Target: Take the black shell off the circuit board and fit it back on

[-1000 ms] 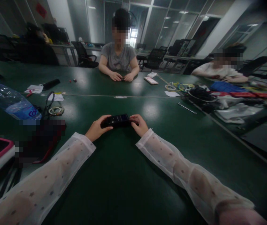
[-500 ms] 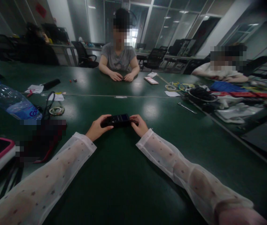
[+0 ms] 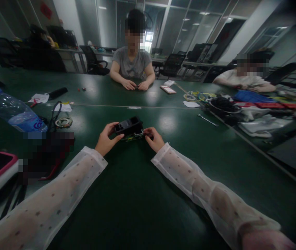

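Black casing (image 3: 129,126) between both hands, over near half of green table (image 3: 137,194).
Left hand (image 3: 108,139) grasps casing's left end; circuit board (image 3: 133,138) shows beneath. Right hand (image 3: 154,139) curls at right end, grip unclear. Spanner (image 3: 207,120) far right.

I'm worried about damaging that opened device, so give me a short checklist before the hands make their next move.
1. Left hand steady on the black cover: ok, thumb and fingers grip its left end.
2. Right hand holding securely: cannot tell; it is at the device's right end, but its grip is unclear.
3. Inner parts shielded: not ok, they show below the cover's near edge.
4. Fine wires or connectors undamaged: cannot tell, too small.
5. Water bottle capped and apart from the device: ok.
6. Wrench out of the hands' way: ok, lying off to the right.
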A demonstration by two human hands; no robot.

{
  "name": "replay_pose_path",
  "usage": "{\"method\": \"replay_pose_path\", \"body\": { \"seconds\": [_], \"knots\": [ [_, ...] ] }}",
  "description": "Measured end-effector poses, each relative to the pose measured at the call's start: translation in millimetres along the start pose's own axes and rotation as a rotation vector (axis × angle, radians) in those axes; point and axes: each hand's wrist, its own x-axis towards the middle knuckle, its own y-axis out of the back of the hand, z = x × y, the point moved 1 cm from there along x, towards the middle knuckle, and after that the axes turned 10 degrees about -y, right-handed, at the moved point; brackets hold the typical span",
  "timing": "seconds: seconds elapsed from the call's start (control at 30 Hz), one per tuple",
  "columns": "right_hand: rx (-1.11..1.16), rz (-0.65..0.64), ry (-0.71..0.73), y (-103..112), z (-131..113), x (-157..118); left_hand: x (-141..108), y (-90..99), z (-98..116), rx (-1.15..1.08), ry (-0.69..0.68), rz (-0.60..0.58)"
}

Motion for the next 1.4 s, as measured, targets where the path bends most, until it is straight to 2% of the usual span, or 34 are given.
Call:
{"method": "replay_pose_path", "body": {
  "seconds": [0.13,0.37,0.5,0.67,0.97,1.4],
  "knots": [
    [-0.018,-0.011,-0.004,-0.1,2.3,0.6,0.8,7.3,-0.4,0.188,-0.079,0.177],
    [-0.047,-0.017,-0.001,0.1,6.5,1.8,1.8,19.2,-12.6,0.338,-0.045,0.295],
    [-0.05,-0.011,0.008,-0.4,5.0,1.8,1.7,21.8,-23.9,0.366,0.057,0.279],
    [-0.075,-0.003,0.012,-0.7,2.3,1.4,0.9,22.5,-32.6,0.429,0.217,0.139],
    [-0.112,-0.008,0.022,-0.4,5.7,1.7,0.0,21.5,-19.9,0.451,0.242,0.072],
    [-0.138,-0.016,0.032,-0.2,8.3,1.9,0.5,22.2,-31.5,0.3,0.208,0.135]
  ]
}}
